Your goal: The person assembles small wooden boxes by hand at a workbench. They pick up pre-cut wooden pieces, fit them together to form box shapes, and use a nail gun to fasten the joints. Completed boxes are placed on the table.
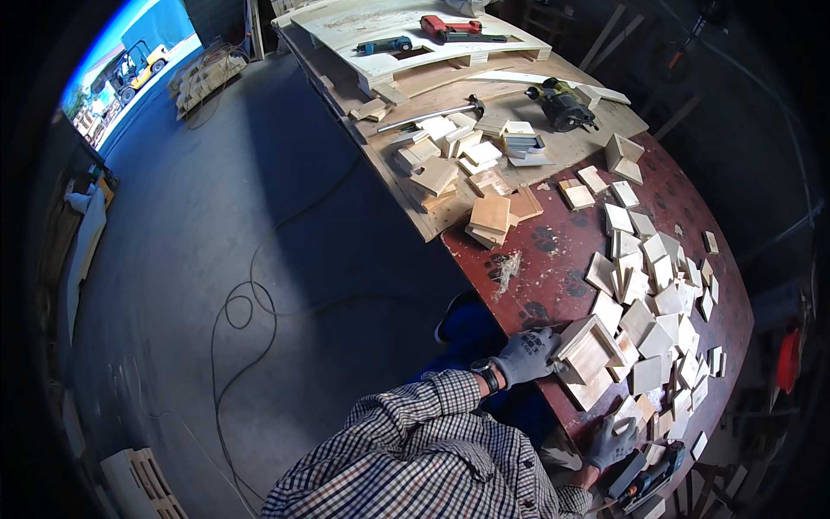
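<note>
Checked dark-and-white cloth sleeve (380, 432) lies nearest to us. Our left grey-gloved hand (529, 355) is clamped on the left edge of a pale, square wooden box (593, 349), perhaps to steady it at the dark-red table's (553, 264) near-left side. Our right grey-gloved hand (612, 443) touches a small pale wooden square (630, 410); whether it grips, we cannot tell.

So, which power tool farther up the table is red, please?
The nail gun farthest back, on the pale panel; the tool to its left is teal, the nearer one mostly black.
</note>
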### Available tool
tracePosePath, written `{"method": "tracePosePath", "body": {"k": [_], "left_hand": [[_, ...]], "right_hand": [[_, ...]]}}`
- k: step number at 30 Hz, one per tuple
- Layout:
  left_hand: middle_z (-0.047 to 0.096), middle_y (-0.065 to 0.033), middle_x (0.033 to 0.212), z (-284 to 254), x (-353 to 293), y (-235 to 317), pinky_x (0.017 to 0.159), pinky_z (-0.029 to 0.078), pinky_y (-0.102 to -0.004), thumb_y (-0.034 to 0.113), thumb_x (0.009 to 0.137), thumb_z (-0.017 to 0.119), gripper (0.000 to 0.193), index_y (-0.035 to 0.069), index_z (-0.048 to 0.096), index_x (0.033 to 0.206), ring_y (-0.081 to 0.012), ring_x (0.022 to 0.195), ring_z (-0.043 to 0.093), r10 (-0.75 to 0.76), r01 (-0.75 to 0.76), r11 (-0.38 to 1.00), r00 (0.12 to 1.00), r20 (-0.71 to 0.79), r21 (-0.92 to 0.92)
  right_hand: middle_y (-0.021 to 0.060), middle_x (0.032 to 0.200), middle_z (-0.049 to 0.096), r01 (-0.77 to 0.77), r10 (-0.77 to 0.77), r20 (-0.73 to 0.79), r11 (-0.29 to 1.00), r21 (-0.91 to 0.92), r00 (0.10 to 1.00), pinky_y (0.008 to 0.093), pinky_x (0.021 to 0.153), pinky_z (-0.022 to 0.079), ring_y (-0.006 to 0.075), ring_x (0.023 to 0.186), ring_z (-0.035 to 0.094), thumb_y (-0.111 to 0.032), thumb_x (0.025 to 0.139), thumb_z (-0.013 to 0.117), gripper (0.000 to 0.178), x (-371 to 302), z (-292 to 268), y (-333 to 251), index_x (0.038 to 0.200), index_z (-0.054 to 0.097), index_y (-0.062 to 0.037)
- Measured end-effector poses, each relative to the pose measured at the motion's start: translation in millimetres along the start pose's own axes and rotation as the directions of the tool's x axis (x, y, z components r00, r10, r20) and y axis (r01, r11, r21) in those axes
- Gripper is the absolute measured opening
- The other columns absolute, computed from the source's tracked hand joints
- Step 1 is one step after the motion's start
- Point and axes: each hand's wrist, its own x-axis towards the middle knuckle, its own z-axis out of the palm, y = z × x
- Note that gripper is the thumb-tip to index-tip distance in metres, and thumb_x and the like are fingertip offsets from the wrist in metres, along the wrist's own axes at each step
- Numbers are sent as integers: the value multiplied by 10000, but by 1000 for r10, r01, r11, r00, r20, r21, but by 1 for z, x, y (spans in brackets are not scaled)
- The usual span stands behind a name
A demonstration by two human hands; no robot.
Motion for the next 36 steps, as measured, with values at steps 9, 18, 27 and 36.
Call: {"method": "tracePosePath", "body": {"k": [9,18,27,36], "left_hand": [[621,-149,1120,-2,1,1,771,571,-495,452,898,687,452,86,618,1155,-355,985,683,-16,16,1000,999,32,20],[617,-158,1128,-3,1,2,797,567,-494,452,898,689,459,80,614,1156,-351,1013,676,-32,32,999,997,63,9],[610,-160,1132,-5,2,2,790,569,-495,424,894,686,442,81,609,1163,-353,1012,674,-30,29,1000,996,82,9],[615,-166,1138,-4,2,2,789,570,-498,437,902,681,452,79,614,1170,-361,1016,674,-32,32,999,996,80,1]], "right_hand": [[276,1429,580,-5,5,14,1000,-22,1000,511,1104,441,428,1351,530,-394,887,783,664,0,0,0,1427,595,-55],[277,1436,575,-23,25,38,999,-43,999,510,1110,435,422,1361,524,-405,889,779,664,0,-3,-3,1428,599,-62],[270,1424,585,-25,26,29,999,-21,999,522,1077,455,422,1329,548,-418,887,769,663,-1,-2,-1,1420,609,-57],[266,1442,572,-18,19,20,998,-62,1000,518,1084,452,415,1359,527,-411,893,762,660,-2,-3,-3,1428,600,-62]]}}
